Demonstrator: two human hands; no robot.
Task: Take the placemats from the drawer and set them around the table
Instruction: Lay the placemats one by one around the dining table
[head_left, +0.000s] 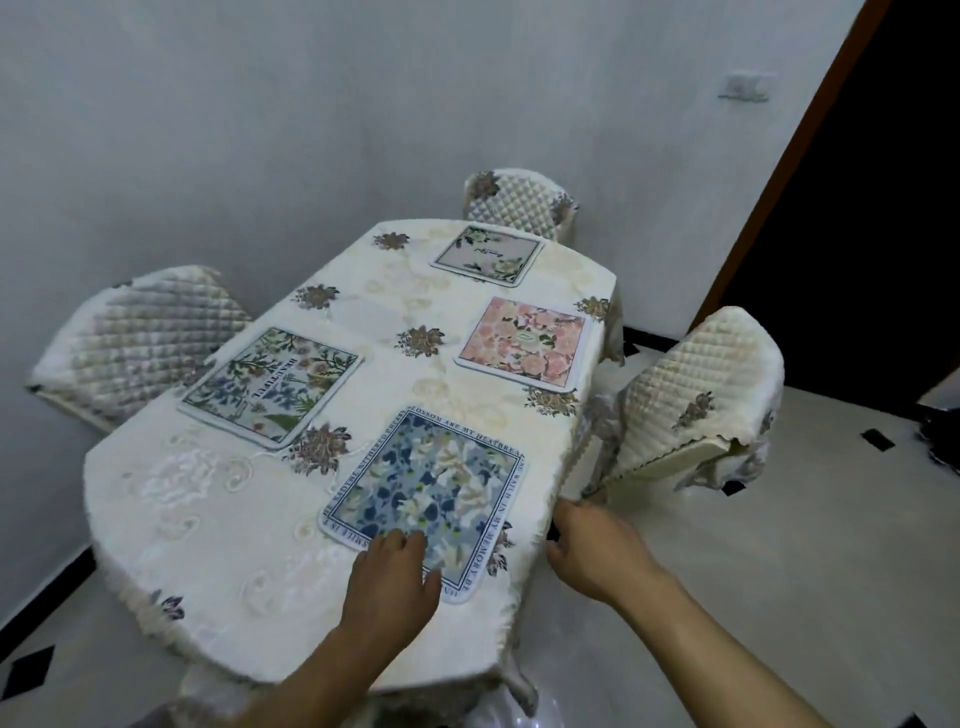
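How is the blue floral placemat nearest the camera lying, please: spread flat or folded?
Spread flat. The blue floral placemat shows its whole printed face and lettered border on the tablecloth, with the left hand resting on its near corner.

One head-worn wide-angle view looks forward and down from above the near end of the worktop (218, 525), close enough that both forearms enter from the bottom edge. It faces along the worktop toward the far wall (260, 130), with wide-lens bending at the edges. No second view overlaps it.
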